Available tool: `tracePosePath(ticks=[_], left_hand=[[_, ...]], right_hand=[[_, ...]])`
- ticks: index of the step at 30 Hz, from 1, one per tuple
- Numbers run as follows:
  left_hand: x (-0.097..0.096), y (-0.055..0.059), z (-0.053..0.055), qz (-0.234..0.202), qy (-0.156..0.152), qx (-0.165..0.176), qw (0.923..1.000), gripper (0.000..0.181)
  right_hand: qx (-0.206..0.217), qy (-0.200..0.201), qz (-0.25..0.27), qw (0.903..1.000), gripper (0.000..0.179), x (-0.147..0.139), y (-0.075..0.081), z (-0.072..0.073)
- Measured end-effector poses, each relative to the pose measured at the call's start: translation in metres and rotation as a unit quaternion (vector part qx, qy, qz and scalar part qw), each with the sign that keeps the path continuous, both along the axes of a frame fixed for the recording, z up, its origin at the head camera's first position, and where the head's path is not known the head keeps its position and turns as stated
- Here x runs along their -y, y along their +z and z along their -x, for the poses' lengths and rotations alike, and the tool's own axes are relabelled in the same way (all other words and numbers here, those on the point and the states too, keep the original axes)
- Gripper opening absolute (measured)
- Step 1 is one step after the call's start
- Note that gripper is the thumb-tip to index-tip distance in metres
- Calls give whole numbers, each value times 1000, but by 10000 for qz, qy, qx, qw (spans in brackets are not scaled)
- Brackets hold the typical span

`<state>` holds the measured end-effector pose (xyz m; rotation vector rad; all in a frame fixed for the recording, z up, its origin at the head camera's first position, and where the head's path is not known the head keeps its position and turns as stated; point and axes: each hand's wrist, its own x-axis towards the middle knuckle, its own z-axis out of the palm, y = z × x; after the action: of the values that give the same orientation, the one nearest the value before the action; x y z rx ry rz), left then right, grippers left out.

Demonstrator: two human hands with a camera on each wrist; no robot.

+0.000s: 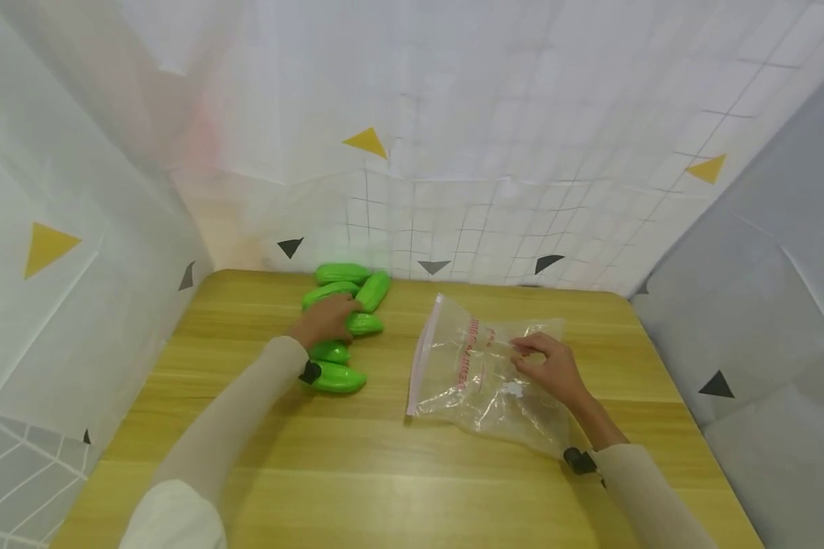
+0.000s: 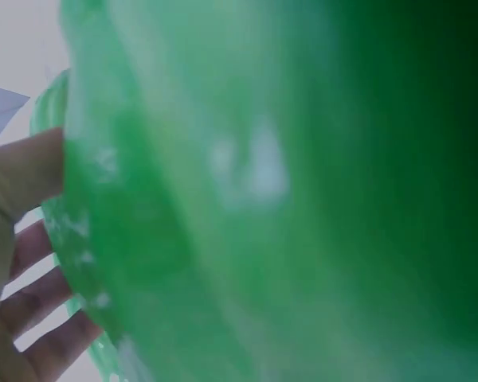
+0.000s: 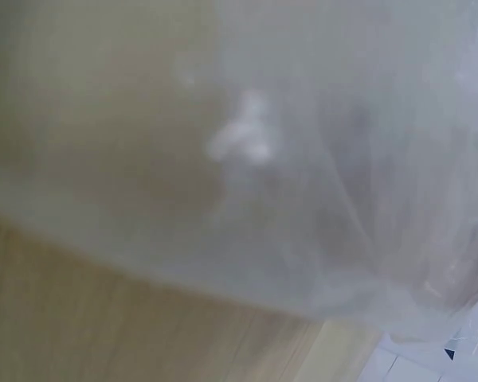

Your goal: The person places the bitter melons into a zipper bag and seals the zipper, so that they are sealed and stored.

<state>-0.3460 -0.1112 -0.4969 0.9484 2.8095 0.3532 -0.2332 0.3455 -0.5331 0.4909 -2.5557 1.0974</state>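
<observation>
In the head view my left hand [image 1: 324, 320] reaches over a group of shiny bright green cucumbers. Its fingers curl round one cucumber [image 1: 366, 324], whose left end is hidden under the hand. The left wrist view is mostly filled by a blurred, ridged green cucumber [image 2: 183, 199] close to the lens, with thumb and fingers at its left. On the right side of the table, my right hand [image 1: 552, 371] pinches the upper film of a clear plastic zip bag [image 1: 446, 381]. The bag lies with its pink-edged mouth towards the cucumbers. Blurred clear film fills most of the right wrist view.
More cucumbers lie behind the left hand, including one tilted cucumber [image 1: 374, 291], and in front of it, including a cucumber [image 1: 339, 377] by the wrist. The wooden table [image 1: 384, 488] meets white sheet walls [image 1: 453, 152] at the back and both sides.
</observation>
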Motion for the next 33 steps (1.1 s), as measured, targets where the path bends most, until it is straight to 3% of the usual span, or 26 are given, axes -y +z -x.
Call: tracePosePath(ticks=[3,9,14,17,25,28,33], left_hand=[[0,3,-1,-199,-6,-39,9998,58],[-6,11,-6,-652,282,267,9971,53],[-6,8,-6,-671,496,349,9959,33],[-5,6,-8,-634,541,250,9962,30],[-6,4,-11,-312,498,-157,9981,64],[-8,3,-11,-243,491,-260,9982,67],[-13,1,-10,-939,659,-57,9934,65]], right_hand=[[34,-3,14,10000,30,1,2,0],[23,-20,29,10000,30,4,4,0],[24,-19,22,10000,29,5,1,1],[44,-16,-19,10000,29,5,1,1],[-19,7,-65,10000,29,5,2,0],[-34,31,-64,10000,28,6,2,0],[-47,38,-61,10000,28,6,3,-1]])
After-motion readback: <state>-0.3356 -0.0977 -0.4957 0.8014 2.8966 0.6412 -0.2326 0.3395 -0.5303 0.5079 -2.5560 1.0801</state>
